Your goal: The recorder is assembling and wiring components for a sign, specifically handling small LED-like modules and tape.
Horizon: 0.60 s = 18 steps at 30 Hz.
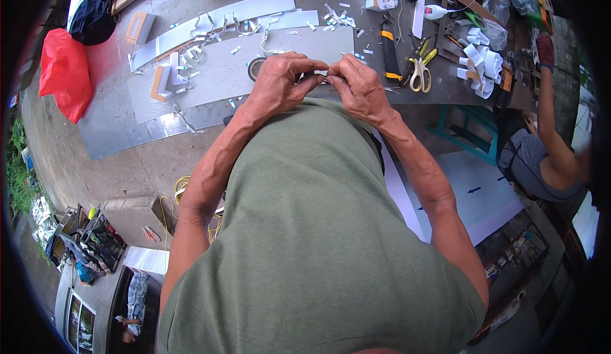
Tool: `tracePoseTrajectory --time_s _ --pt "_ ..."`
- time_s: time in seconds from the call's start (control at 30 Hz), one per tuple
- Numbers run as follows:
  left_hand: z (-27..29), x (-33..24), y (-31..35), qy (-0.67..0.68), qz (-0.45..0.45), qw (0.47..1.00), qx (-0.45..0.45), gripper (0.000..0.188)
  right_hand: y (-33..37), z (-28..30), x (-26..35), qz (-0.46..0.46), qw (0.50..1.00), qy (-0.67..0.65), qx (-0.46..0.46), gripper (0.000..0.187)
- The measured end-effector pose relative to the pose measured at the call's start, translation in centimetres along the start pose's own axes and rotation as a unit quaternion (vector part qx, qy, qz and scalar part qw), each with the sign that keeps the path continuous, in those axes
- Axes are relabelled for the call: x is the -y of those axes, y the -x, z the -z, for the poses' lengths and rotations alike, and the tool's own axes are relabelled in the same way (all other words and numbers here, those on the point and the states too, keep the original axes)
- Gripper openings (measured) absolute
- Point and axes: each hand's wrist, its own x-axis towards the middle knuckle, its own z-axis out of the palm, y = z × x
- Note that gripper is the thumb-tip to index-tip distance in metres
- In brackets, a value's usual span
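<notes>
My left hand (283, 81) and my right hand (361, 88) meet at the near edge of the grey table (305, 58), close in front of my body. Thumb and fingers of each are pinched together around something small and thin between them, perhaps a wire end; it is too small to make out. A roll of dark tape (256, 69) lies beside my left hand. Just beyond my hands, a small white light module (275, 51) with thin wires rests on the sheet. To the right of my right hand are a cutter knife (390, 55) with an orange-black handle and cream-handled scissors (420, 77).
Long white strips (223, 18) and strings of small modules (334, 20) cover the table's far side. White curled pieces (482, 67) lie at the right. A red bag (65, 77) hangs at the left. Another person's gloved hand (545, 51) reaches in at far right, near a teal stool (468, 131).
</notes>
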Motion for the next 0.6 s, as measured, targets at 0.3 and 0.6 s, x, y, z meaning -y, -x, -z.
tracePoseTrajectory --time_s 0.3,0.6 --pt "0.7 0.0 -0.2 0.146 0.161 0.973 0.080 0.017 -0.5 1.7 -0.7 -0.065 0.990 -0.116 0.047 0.014" --pt "0.1 3.2 0.0 0.397 0.304 0.859 0.109 0.016 -0.3 1.4 -0.1 -0.069 0.983 -0.163 0.043 0.017"
